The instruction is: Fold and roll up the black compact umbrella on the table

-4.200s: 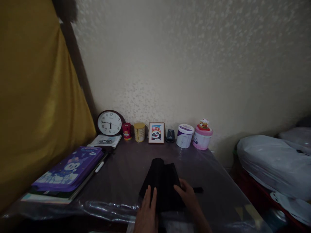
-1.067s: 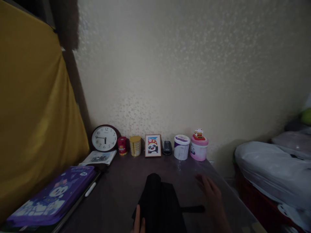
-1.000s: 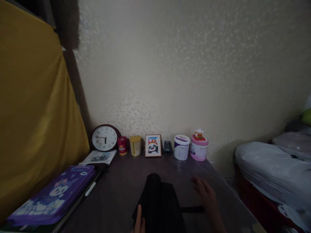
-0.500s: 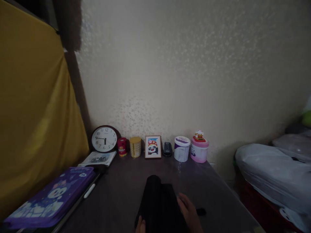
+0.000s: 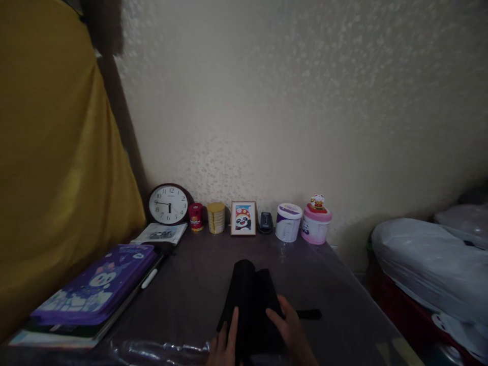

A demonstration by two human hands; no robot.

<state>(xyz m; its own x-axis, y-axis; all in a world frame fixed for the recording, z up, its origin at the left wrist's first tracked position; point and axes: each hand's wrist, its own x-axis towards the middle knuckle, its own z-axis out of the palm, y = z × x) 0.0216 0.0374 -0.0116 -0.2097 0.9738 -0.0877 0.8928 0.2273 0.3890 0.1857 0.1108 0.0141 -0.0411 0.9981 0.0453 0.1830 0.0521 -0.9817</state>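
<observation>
A black, partly rolled piece of cloth (image 5: 244, 295) lies on the table in front of me, its thick roll on the left and a flatter part on the right. My left hand (image 5: 225, 343) holds the roll's near left side, fingers laid along it. On the right edge, my right hand (image 5: 288, 325) grips the flat part, with the thumb on top and fingers around the edge. A short black strap (image 5: 309, 314) sticks out to the right, past that hand. The near end of the cloth is dark and partly hidden.
Along the wall stand a clock (image 5: 168, 204), red can (image 5: 195, 217), yellow-lidded jar (image 5: 216, 218), panda picture frame (image 5: 243, 218), small dark device (image 5: 265, 222), white tub (image 5: 288, 223) and pink tub (image 5: 316, 226). A purple case (image 5: 95, 284) and white pen (image 5: 149, 278) lie left.
My view has tipped down slightly, showing more of the near table. My left hand has come further up onto the roll. The flat part has shifted under my right hand; more strap shows.
</observation>
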